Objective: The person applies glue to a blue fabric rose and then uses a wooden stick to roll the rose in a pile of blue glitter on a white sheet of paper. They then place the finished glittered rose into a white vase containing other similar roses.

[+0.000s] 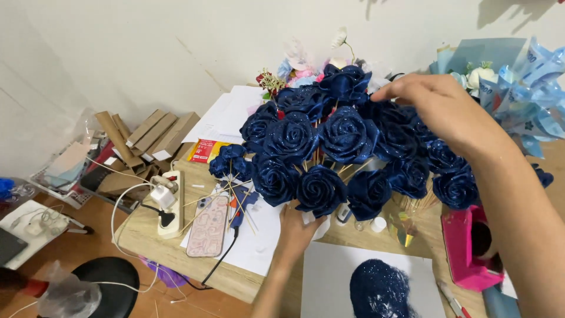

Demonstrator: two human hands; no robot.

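Note:
A big bunch of dark blue glittery fabric roses (329, 147) on thin wooden sticks stands over the wooden table (147, 235). My left hand (296, 228) grips the gathered sticks from below. My right hand (438, 103) reaches in from the right and touches the roses at the top right of the bunch, fingers bent. A smaller cluster of blue roses (231, 162) lies on the table to the left, with loose sticks spread beside it.
A phone in a pink case (207, 226), a white power strip with a charger (168, 203), a blue glue gun (241, 206), white paper with blue glitter (376, 288), a pink box (468, 247), cardboard pieces (153, 132) and a pale blue bouquet (518, 88) surround the roses.

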